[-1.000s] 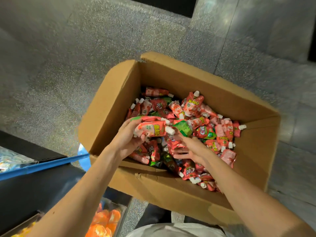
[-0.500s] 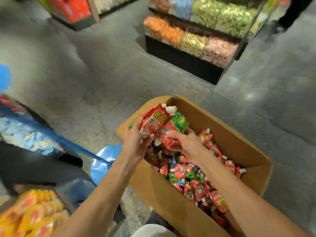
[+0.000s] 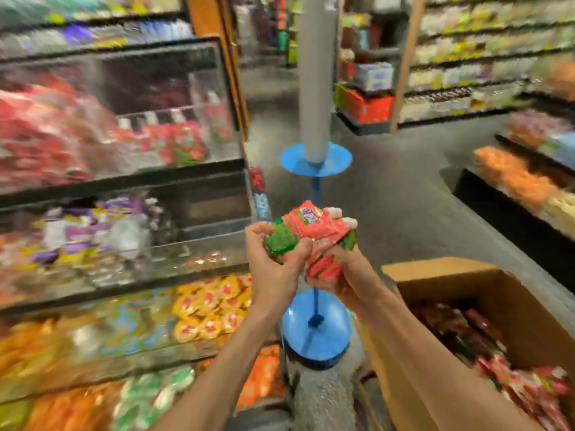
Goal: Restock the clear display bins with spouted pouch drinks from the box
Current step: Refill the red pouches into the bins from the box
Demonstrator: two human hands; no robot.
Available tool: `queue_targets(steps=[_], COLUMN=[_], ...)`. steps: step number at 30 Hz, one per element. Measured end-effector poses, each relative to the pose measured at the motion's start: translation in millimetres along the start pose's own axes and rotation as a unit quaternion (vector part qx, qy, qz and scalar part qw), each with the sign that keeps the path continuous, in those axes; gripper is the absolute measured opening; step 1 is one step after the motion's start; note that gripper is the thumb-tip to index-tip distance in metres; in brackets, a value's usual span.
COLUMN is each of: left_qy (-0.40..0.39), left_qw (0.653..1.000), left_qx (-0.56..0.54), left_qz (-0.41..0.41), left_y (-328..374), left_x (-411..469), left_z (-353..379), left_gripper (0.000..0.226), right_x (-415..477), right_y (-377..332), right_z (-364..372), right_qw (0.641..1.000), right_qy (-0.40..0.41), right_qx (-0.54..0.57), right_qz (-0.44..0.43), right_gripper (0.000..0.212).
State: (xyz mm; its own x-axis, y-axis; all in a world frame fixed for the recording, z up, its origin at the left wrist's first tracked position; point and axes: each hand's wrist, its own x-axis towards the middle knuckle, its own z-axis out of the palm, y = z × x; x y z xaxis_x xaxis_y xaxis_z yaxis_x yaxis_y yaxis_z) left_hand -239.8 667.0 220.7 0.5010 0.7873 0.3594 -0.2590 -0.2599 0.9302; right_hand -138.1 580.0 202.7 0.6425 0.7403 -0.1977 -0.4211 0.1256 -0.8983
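A bunch of red and green spouted pouch drinks [image 3: 314, 231] with white caps is held up in mid-air between both hands. My left hand [image 3: 273, 269] grips it from the left and below, my right hand [image 3: 345, 275] from the right. The cardboard box [image 3: 441, 275] stands open at the lower right, with many more red pouches [image 3: 513, 368] inside. To the upper left, a clear display bin [image 3: 214, 88] holds similar red pouches [image 3: 174, 141] standing in a row; the view there is blurred.
Tiered clear bins of orange, yellow and purple packets [image 3: 205, 309] fill the left. A blue stand with round discs and a grey roll [image 3: 315, 160] rises just behind my hands. Low snack displays [image 3: 513, 181] line the right, with grey floor between.
Both hands lifted the bunch of pouches out of the box and carried it up and left. My view swung from the box to the display bins.
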Motion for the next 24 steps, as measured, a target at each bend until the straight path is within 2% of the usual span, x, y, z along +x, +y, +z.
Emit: queue_targets(steps=[2, 5, 7, 9, 11, 14, 15, 19, 20, 22, 23, 24], left_qy=[0.033, 0.100, 0.131, 0.150, 0.160, 0.150, 0.140, 0.096, 0.087, 0.070, 0.059, 0.043], left_qw=[0.999, 0.994, 0.990, 0.986, 0.983, 0.983, 0.984, 0.992, 0.994, 0.997, 0.998, 0.999], left_qx=[0.008, 0.023, 0.027, 0.060, 0.076, 0.094, 0.099, 0.080, 0.065, 0.041, 0.032, 0.023], left_qz=[0.026, 0.050, 0.048, 0.041, 0.044, 0.054, 0.054, 0.016, 0.005, -0.007, -0.008, -0.007], left_y=[11, 22, 25, 25, 27, 37, 40, 37, 35, 34, 34, 37], left_x=[8, 27, 42, 56, 70, 88, 95, 121, 127, 137, 144, 150], left_z=[-36, -103, -153, -200, -241, -287, -299, -330, -330, -323, -318, -312], left_gripper=[0.047, 0.051, 0.053, 0.052, 0.054, 0.064, 0.063, 0.042, 0.043, 0.040, 0.036, 0.033], right_x=[11, 27, 35, 41, 49, 61, 64, 76, 79, 86, 89, 95], right_y=[3, 8, 14, 22, 34, 47, 50, 52, 50, 43, 37, 31], right_z=[42, 118, 173, 220, 261, 306, 317, 348, 352, 355, 355, 353], right_qw=[1.000, 0.996, 0.994, 0.993, 0.991, 0.987, 0.985, 0.985, 0.986, 0.984, 0.979, 0.975], right_qy=[-0.016, -0.064, -0.098, -0.111, -0.127, -0.144, -0.150, -0.164, -0.163, -0.169, -0.176, -0.182], right_qx=[-0.007, 0.032, 0.027, -0.001, -0.004, 0.047, 0.061, 0.037, 0.022, -0.022, -0.045, -0.061], right_qz=[0.023, 0.055, 0.046, 0.040, 0.041, 0.058, 0.064, 0.045, 0.020, -0.056, -0.090, -0.112], right_gripper=[0.014, 0.018, 0.016, 0.052, 0.060, 0.034, 0.033, 0.076, 0.068, 0.024, 0.012, 0.009])
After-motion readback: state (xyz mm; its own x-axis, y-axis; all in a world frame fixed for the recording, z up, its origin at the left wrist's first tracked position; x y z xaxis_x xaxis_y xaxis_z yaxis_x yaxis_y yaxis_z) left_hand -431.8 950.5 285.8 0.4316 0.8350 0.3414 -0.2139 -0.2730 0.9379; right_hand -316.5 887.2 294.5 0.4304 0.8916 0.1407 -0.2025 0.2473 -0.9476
